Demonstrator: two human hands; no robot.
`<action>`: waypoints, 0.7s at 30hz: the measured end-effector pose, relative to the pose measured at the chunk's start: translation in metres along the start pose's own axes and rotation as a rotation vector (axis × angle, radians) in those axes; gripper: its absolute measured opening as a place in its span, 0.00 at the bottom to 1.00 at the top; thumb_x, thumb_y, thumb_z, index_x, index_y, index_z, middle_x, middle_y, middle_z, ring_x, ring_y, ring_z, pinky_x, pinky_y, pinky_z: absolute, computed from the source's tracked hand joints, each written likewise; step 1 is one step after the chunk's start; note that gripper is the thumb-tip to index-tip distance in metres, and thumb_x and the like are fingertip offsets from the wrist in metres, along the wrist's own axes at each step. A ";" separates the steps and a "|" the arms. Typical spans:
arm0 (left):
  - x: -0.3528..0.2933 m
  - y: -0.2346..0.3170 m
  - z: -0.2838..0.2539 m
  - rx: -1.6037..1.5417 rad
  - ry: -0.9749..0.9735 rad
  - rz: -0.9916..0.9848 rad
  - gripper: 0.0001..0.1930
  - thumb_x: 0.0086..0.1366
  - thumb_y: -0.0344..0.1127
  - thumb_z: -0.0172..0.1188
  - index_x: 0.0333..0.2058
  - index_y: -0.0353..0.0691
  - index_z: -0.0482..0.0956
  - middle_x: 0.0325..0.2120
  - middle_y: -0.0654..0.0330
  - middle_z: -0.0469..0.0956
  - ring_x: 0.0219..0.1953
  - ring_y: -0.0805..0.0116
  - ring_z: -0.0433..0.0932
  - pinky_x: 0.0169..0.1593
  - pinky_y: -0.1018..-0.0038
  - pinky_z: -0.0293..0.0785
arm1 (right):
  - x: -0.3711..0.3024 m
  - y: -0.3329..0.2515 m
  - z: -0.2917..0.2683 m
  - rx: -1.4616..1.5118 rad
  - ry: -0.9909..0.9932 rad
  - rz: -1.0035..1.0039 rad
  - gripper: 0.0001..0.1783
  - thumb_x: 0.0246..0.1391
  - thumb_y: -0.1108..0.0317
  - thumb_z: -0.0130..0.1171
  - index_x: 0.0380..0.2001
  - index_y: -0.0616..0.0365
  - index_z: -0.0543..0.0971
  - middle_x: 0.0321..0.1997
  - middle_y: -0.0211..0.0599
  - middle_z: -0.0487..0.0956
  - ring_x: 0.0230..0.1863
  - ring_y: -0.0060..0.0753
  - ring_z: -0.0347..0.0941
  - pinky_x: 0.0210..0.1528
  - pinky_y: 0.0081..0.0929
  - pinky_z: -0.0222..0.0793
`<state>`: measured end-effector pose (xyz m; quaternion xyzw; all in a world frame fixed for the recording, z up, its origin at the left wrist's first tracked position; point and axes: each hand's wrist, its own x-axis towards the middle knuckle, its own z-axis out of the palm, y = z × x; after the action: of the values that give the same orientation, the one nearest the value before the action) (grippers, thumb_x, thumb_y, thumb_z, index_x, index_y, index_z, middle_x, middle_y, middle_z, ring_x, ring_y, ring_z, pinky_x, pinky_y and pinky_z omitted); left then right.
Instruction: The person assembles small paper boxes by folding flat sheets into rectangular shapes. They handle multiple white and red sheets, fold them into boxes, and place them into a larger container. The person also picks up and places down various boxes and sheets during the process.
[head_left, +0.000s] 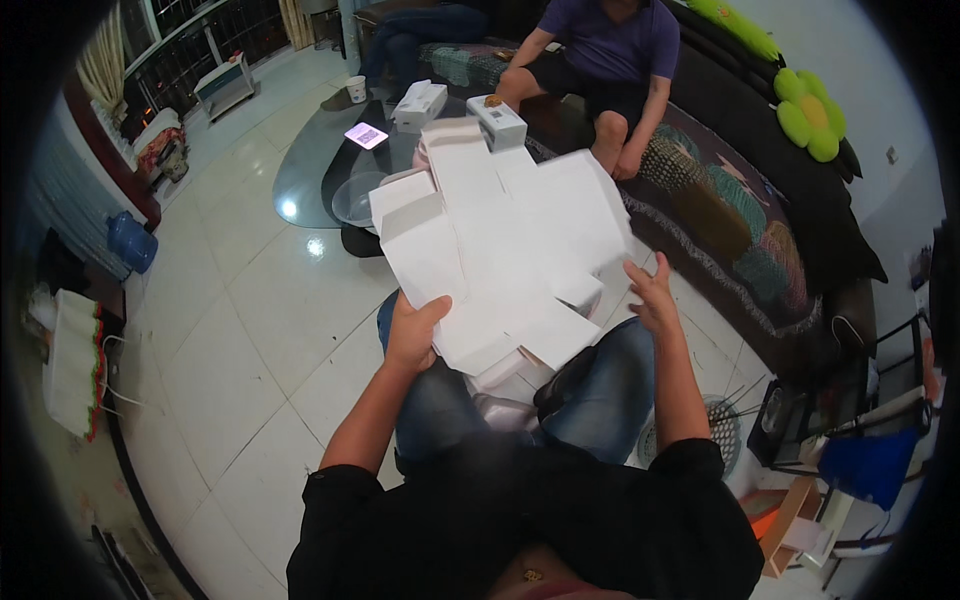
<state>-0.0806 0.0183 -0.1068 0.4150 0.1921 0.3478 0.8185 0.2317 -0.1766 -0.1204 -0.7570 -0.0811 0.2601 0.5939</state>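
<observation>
A large white die-cut cardboard box blank (530, 215), unfolded with several flaps and slits, spans the space above my knees. My left hand (415, 330) grips its near left edge, thumb on top and fingers underneath. A raised flap (410, 208) stands partly folded at its left side. Off the blank's right edge, my right hand (652, 292) is open with fingers spread, holding nothing. Beneath the near edge, pale pinkish pieces (500, 410) show between my legs; what they are is partly hidden.
Beyond the blank is a glass coffee table (300, 185) with a paper cup (356, 89), a lit phone (367, 136), tissue boxes (420, 105) and a clear bowl (356, 200). A person in purple (615, 45) sits on the sofa (720, 200). A mesh basket (722, 430) stands right of my leg.
</observation>
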 end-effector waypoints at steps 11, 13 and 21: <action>-0.012 -0.026 0.005 -0.222 0.044 0.058 0.24 0.59 0.21 0.49 0.55 0.34 0.60 0.48 0.53 0.70 0.50 0.58 0.72 0.52 0.63 0.70 | -0.062 0.073 0.079 0.841 -0.868 0.264 0.37 0.47 0.75 0.57 0.62 0.62 0.58 0.60 0.47 0.66 0.59 0.42 0.65 0.61 0.37 0.62; -0.014 -0.025 0.006 -0.255 0.073 0.051 0.26 0.59 0.23 0.48 0.56 0.34 0.57 0.49 0.51 0.69 0.50 0.56 0.72 0.52 0.61 0.71 | -0.069 0.068 0.076 0.869 -0.816 0.195 0.39 0.44 0.77 0.57 0.62 0.62 0.58 0.61 0.46 0.64 0.61 0.43 0.62 0.63 0.38 0.58; -0.009 -0.028 0.031 -0.217 0.116 0.144 0.25 0.59 0.25 0.47 0.56 0.34 0.57 0.49 0.52 0.68 0.52 0.57 0.69 0.54 0.62 0.67 | -0.083 0.033 0.071 1.384 -0.888 0.233 0.40 0.43 0.75 0.57 0.62 0.58 0.57 0.62 0.43 0.64 0.63 0.48 0.59 0.65 0.49 0.51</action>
<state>-0.0568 -0.0168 -0.1110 0.3161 0.1700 0.4477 0.8190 0.1207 -0.1608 -0.1378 -0.0511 -0.0508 0.5855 0.8074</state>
